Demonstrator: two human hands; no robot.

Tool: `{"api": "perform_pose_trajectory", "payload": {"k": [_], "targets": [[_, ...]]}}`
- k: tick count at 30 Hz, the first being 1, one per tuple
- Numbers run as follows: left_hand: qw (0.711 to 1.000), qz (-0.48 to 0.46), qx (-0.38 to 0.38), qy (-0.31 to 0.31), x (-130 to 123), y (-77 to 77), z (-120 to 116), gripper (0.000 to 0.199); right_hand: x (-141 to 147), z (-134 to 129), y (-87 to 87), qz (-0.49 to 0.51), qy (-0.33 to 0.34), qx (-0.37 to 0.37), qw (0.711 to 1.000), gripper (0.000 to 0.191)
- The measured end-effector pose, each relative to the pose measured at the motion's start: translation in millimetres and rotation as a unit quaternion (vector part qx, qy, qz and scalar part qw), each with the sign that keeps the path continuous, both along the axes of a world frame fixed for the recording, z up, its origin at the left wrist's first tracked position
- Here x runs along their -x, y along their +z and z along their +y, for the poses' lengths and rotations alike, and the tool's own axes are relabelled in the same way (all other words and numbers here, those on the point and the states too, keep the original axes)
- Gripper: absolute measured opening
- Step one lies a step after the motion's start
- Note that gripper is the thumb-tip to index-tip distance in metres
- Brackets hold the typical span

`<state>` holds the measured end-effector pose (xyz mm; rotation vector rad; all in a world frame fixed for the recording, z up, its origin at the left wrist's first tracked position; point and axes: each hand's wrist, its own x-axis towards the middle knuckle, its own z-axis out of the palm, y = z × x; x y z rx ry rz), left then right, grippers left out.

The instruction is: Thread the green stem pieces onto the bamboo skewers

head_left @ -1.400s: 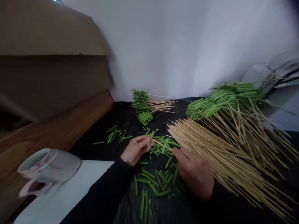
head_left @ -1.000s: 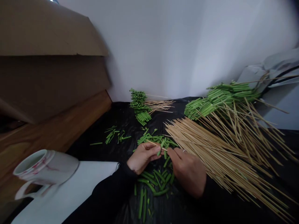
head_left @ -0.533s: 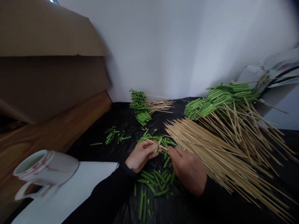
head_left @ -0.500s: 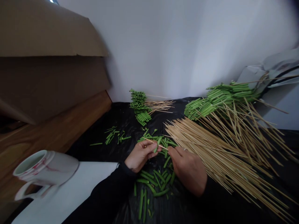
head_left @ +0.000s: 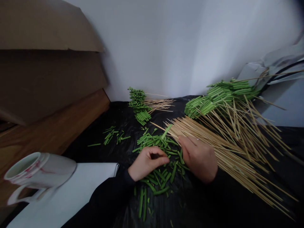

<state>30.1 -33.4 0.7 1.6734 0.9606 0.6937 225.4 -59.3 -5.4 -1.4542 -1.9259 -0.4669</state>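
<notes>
My right hand [head_left: 199, 158] grips a thin wooden skewer [head_left: 158, 126] that points up and to the left. One green bean piece [head_left: 166, 131] is threaded crosswise on that skewer. Below and left of it, my left hand [head_left: 148, 162] curls over the loose cut green pieces [head_left: 163, 182], its thumb and fingertips close together; whatever lies between the fingertips is too small to make out. To the right of my right hand spreads a large bundle of bare skewers [head_left: 228, 155].
Skewered greens lie in a small stack [head_left: 142, 117] and a larger pile [head_left: 220, 95] by the wall. A mug [head_left: 42, 169] stands on white paper [head_left: 78, 186] at left. A cardboard box [head_left: 52, 72] rises behind it. Black sheeting [head_left: 95, 158] covers the work surface.
My left hand has let go of the skewer's bean and dropped to the loose pieces. My right hand has moved right and slightly up with the skewer. The view has shifted slightly.
</notes>
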Motion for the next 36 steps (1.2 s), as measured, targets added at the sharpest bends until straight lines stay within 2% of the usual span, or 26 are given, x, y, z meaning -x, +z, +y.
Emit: {"api": "perform_pose_trajectory", "payload": {"k": [2,5,7,10,14,16,18,20,23,25,27,31,36], "targets": [[0.990,0.097,-0.097,-0.031,-7.9,3.0,-12.0,0.029,-1.9,1.6,0.1,-0.001,-0.006,0.002,1.000,0.021],[0.951,0.227,-0.207,-0.040,-16.6,2.8,-25.5,0.037,-1.2,1.8,-0.7,-0.011,-0.001,0.011,1.000,0.021],[0.932,0.279,-0.232,-0.028,-18.9,0.8,-29.4,0.035,0.3,0.9,-0.9,-0.013,0.003,0.018,1.000,0.022],[0.931,0.288,-0.224,-0.020,-17.9,-1.1,-28.6,0.018,1.5,-0.6,-0.3,-0.008,0.008,0.020,1.000,0.022],[0.967,0.187,-0.175,0.000,-9.8,0.8,-17.3,0.005,-1.8,-0.6,0.7,0.003,0.010,0.020,1.000,0.024],[0.989,0.095,-0.110,0.033,-1.8,2.4,-6.3,0.007,-4.3,-0.1,0.8,0.020,0.012,0.013,1.000,0.026],[0.996,-0.004,-0.020,0.083,8.8,3.6,7.3,0.012,-5.7,0.2,0.6,0.038,0.019,0.006,0.999,0.031],[0.981,-0.105,0.060,0.153,20.7,4.4,21.0,0.018,-4.8,-0.3,0.5,0.051,0.036,0.012,0.998,0.032],[0.924,-0.242,0.178,0.236,35.9,4.8,36.5,0.021,-0.1,-3.5,1.2,0.057,0.068,0.026,0.996,0.028],[0.887,-0.308,0.233,0.253,41.7,4.6,42.2,0.017,3.1,-6.7,2.0,0.047,0.082,0.019,0.995,0.026],[0.865,-0.347,0.261,0.252,44.0,4.2,44.7,0.013,4.9,-9.6,2.5,0.024,0.082,0.005,0.996,0.026],[0.854,-0.371,0.280,0.234,42.5,4.3,43.7,0.012,5.0,-10.8,0.0,-0.009,0.069,0.014,0.998,0.028],[0.871,-0.362,0.270,0.193,39.1,4.2,39.5,0.013,5.0,-7.9,-4.4,0.006,0.085,0.038,0.996,0.029]]}}
